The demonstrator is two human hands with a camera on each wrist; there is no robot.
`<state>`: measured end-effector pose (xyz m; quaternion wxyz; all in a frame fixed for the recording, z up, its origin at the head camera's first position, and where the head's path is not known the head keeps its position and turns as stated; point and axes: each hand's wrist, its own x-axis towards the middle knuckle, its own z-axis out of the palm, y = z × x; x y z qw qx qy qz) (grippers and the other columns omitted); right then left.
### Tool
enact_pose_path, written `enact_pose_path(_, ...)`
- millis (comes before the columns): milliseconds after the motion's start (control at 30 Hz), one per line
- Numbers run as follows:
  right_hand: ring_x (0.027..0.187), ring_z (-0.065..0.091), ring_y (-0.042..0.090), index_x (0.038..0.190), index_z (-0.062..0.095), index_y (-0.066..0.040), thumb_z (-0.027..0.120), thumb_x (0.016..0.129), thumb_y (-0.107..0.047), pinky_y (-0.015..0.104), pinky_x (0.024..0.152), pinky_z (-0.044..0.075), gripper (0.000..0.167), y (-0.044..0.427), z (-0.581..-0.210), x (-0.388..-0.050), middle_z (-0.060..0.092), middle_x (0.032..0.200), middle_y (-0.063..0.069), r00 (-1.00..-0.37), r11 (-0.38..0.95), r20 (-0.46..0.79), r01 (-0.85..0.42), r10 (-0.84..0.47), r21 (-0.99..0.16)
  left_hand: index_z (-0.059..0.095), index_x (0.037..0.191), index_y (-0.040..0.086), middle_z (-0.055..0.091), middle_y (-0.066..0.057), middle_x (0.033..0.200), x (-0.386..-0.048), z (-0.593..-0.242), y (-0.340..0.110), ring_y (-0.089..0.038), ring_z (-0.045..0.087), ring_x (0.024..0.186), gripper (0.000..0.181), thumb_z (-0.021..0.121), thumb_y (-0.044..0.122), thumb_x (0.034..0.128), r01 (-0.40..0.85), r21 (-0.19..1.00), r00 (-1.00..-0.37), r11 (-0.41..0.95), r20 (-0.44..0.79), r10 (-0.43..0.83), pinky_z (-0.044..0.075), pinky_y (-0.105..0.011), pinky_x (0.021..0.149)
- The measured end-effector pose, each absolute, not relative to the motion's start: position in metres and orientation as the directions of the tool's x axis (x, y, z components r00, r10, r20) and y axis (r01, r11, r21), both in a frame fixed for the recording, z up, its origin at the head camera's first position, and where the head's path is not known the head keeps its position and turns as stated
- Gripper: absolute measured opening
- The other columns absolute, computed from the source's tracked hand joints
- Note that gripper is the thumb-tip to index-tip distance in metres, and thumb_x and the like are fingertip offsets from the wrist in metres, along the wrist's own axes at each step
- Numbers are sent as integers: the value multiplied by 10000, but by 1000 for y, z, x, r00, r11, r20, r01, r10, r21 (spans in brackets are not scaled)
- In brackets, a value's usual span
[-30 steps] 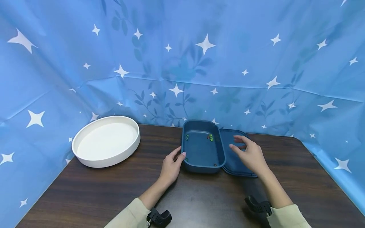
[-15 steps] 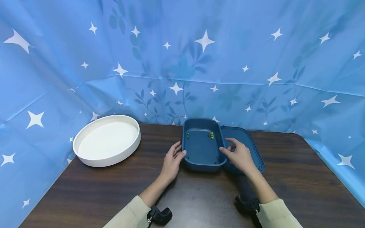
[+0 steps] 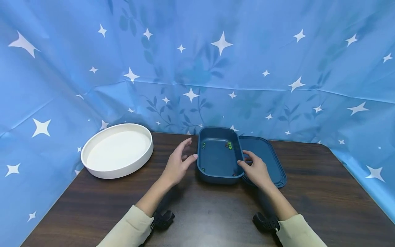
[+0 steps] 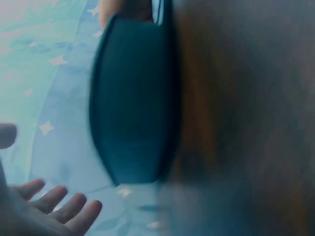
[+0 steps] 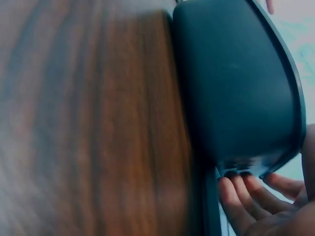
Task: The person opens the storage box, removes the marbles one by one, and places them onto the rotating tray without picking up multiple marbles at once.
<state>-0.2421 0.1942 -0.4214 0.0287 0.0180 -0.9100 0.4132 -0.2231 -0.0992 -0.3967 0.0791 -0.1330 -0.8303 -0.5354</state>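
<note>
A dark blue rectangular box (image 3: 219, 179) stands uncovered on the table, with several small green and brown pieces (image 3: 229, 145) in it, too small to identify. My right hand (image 3: 256, 171) holds the box's right wall: the thumb is at the rim, and in the right wrist view the fingers (image 5: 256, 196) touch the outer side. Left of the box, my left hand (image 3: 176, 166) is raised with fingers spread, its thumb tip close to the left wall. The left wrist view shows those fingers (image 4: 59, 204) apart from the box, holding nothing.
A matching blue lid (image 3: 271, 157) lies flat to the right of the box, partly behind the right hand. On the left stands a round white tray (image 3: 117, 172) with a low rim. A blue star-patterned curtain (image 3: 197, 68) hangs behind the brown table (image 3: 210, 212).
My right hand has moved left from above the lid to the box's right wall. My left hand has come off the left wall and shifted left and farther back.
</note>
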Motion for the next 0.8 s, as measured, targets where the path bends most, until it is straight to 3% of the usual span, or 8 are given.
enact_pose_path(100, 1285, 590, 438, 1559, 378, -87, 547, 1003, -221, 559, 1019, 511, 595, 191, -423, -242, 554, 1442, 273, -997, 641, 70, -37, 27, -767, 414, 1541, 184, 464, -64, 1569, -223, -385, -109, -299, 438, 1460, 605, 587, 353, 987, 296, 772, -954, 562, 267, 135, 397, -543, 1153)
enact_pose_path(300, 1369, 525, 399, 1576, 361, -130, 521, 996, -139, 539, 1053, 479, 602, 184, -423, -241, 480, 1534, 214, -994, 555, 77, -22, 75, -832, 416, 1545, 168, 451, -99, 1580, -224, -360, -139, -313, 414, 1476, 616, 556, 416, 999, 232, 583, -958, 779, 275, 80, 357, -546, 1180)
enact_pose_path(500, 1374, 525, 380, 1571, 373, -127, 503, 1012, -128, 501, 999, 531, 574, 182, -422, -241, 490, 1525, 210, -994, 536, 81, -26, 79, -844, 410, 1539, 84, 430, -191, 1576, -233, -349, -191, -390, 384, 1472, 625, 512, 410, 1015, 131, 553, -967, 823, 254, -17, 322, -569, 1186)
enact_pose_path(800, 1413, 484, 370, 1561, 393, -123, 506, 1024, -137, 419, 909, 525, 549, 185, -420, -240, 489, 1529, 204, -994, 524, 64, -9, 87, -851, 347, 1540, -32, 360, -334, 1557, -236, -360, -271, -518, 323, 1448, 701, 421, 450, 1037, -108, 584, -958, 805, 154, -240, 290, -637, 1160)
